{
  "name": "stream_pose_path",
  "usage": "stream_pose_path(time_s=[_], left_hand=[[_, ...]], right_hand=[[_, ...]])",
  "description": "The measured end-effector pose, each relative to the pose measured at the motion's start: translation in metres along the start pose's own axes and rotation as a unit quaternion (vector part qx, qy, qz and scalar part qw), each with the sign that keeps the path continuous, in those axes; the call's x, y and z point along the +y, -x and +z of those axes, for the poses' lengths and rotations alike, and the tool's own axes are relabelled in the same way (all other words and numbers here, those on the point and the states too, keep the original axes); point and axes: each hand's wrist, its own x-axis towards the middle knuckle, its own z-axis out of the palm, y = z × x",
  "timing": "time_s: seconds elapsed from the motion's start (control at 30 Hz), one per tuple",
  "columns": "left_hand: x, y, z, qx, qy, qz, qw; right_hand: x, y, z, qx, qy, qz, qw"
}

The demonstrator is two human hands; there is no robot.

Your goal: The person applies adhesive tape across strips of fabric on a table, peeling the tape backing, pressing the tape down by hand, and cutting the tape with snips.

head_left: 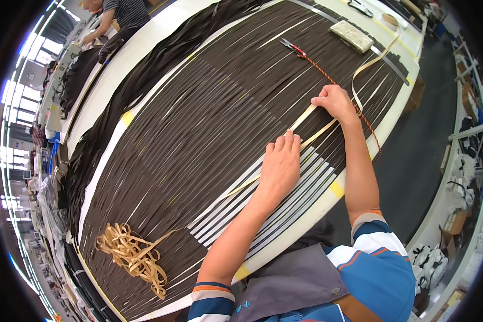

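Note:
Long dark brown fabric strips [161,145] lie side by side across the table, with a patch of pale grey strips [284,198] near my body. My left hand [280,166] lies flat, fingers stretched out, over a narrow cream tape [303,119]. Further up the same tape, my right hand [335,102] pinches it between thumb and fingers. A second length of beige tape [322,130] passes between my hands. Thread snips [292,47] on an orange-and-black cord [321,70] rest above my right hand; the cord runs beneath that arm.
A tangled heap of tan tape [129,249] lies at lower left. Near the far right end are a wrapped block [351,36], a metal strip [394,71] and a tape roll [390,20]. Loose dark strips [123,102] bunch along the far edge. Another person [124,16] works at upper left.

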Motion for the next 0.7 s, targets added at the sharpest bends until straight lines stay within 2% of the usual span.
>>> stream_pose_path(time_s=[0.53, 0.6, 0.63, 0.7], left_hand=[[0.007, 0.0, 0.005, -0.017, -0.035, -0.013, 0.999], [0.008, 0.006, 0.0, -0.029, -0.038, -0.02, 0.999], [0.009, 0.012, -0.003, -0.029, -0.033, -0.026, 0.999], [0.008, 0.024, -0.01, -0.035, -0.011, -0.04, 0.999]], right_hand=[[0.003, -0.007, 0.008, 0.055, 0.027, -0.036, 0.997], [0.001, -0.004, 0.009, 0.118, -0.012, -0.05, 0.992], [0.002, -0.006, 0.011, 0.173, -0.028, -0.124, 0.977], [-0.005, -0.011, 0.009, 0.204, -0.01, -0.157, 0.966]])
